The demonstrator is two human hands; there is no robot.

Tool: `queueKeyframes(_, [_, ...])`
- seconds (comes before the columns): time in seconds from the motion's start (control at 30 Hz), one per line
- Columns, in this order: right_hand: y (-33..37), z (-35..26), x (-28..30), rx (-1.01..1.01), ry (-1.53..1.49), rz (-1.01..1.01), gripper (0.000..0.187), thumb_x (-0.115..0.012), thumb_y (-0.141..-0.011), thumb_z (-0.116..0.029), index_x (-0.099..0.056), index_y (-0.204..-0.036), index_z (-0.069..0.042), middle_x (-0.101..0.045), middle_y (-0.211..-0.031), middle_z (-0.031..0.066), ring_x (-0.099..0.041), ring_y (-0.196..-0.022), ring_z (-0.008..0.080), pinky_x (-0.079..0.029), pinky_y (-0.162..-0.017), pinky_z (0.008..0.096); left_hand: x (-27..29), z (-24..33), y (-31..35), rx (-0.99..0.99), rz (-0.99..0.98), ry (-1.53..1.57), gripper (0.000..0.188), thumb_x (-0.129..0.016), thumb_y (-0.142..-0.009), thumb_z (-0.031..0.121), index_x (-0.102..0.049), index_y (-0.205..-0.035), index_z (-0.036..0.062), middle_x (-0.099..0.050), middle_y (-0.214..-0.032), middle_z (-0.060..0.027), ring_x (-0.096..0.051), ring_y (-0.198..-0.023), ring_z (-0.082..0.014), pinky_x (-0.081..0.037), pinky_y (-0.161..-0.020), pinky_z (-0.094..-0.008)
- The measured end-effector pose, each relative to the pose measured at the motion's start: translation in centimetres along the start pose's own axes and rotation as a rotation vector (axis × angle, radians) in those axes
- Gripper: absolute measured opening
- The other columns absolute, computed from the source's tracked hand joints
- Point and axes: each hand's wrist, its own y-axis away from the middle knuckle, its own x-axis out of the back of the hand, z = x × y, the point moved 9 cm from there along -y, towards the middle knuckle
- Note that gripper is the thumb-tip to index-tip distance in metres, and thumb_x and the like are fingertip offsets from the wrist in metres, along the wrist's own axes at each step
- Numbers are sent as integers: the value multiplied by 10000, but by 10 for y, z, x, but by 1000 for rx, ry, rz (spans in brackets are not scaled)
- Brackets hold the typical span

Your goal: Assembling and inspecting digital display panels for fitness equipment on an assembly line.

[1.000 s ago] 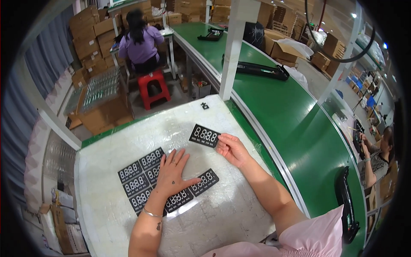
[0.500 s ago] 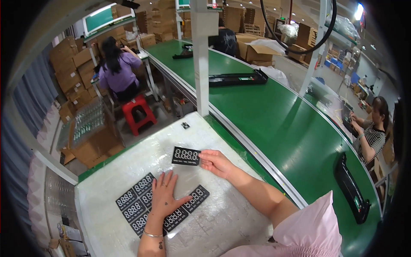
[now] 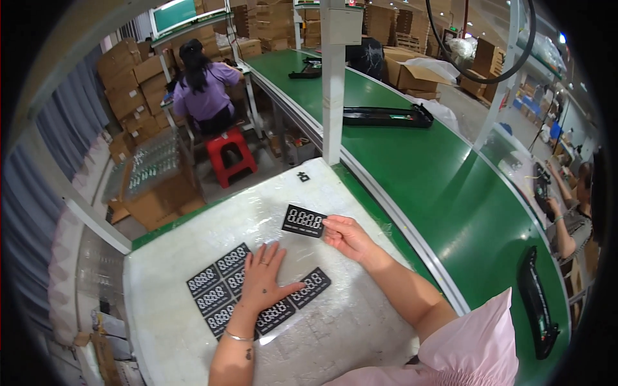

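Factory floor seen from above: a white work table (image 3: 193, 321) covered in clear plastic film abuts a long green conveyor belt (image 3: 438, 174) that curves away to the right. A white post (image 3: 333, 83) rises at the far edge of the table, and a small black part (image 3: 303, 176) lies near its foot.

Left hand (image 3: 262, 283): open and flat, palm down, fingers spread, resting on a group of black display panels (image 3: 222, 286) laid side by side in rows on the table. Each panel is a small dark rectangle showing pale segmented digits. The thumb points toward the nearest end of the row, where one panel (image 3: 310, 287) lies just beside the hand, uncovered. A thin bracelet circles the wrist.

Right hand (image 3: 347, 237): closed in a pinch on the right edge of a single black display panel (image 3: 304, 220), held by thumb and fingertips. This panel is apart from the rows, farther from the person and nearer the post; whether it is lifted clear of the film or touches it cannot be told.

On the belt: a long black housing (image 3: 385, 116) well beyond the table, and another black housing (image 3: 539, 302) at the right, near the person's pink sleeve (image 3: 476, 341).

Background: a person in a purple top (image 3: 205, 90) sits with back turned on a red stool (image 3: 235, 154), among stacked cardboard boxes (image 3: 129, 83). Another person (image 3: 570, 212) works at the far right side of the belt.
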Motion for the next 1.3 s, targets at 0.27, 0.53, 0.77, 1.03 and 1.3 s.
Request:
queueKeyframes(0.27, [5,2,-2,-43,39,3,52,-646,-917,-142,-643,-909,-91,-565,-717,-57,-545,-673,47,-482,-677,212,0,0,3,1,-8,15,888,-692,-712,630,-490,-1346,41,-394,-1468,-149,-303,-1380,-371,-165,-1135,-535])
queueKeyframes(0.53, [-9,3,1,13,162,78,80,-610,-930,-152,-636,-970,-87,-631,-867,-26,-585,-779,67,-493,-694,225,-6,-7,-1,-40,15,-26,883,-744,-686,539,-465,-1357,37,-396,-1462,-176,-310,-1379,-372,-187,-1118,-551])
queueKeyframes(0.77, [-11,-19,0,134,148,37,97,-630,-923,-188,-612,-858,-119,-580,-753,-55,-521,-670,44,-446,-638,212,-4,-4,-3,-18,-23,12,865,-770,-693,444,-436,-1377,33,-375,-1487,-138,-279,-1403,-348,-140,-1144,-536])
queueKeyframes(1.03, [-3,-67,18,264,-207,73,311,-600,-935,-175,-479,-1222,-182,-520,-713,-35,-445,-566,49,-423,-573,215,-5,-8,2,-17,-20,24,841,-767,-708,399,-427,-1385,33,-368,-1493,-129,-266,-1407,-348,-124,-1150,-529])
queueKeyframes(1.3, [-3,-96,32,350,-113,148,894,-631,-904,-189,8,-1518,-310,-635,-926,44,-512,-598,65,-472,-595,242,-10,-3,3,-11,-9,22,836,-770,-705,395,-436,-1381,34,-374,-1490,-127,-268,-1408,-343,-117,-1151,-522])
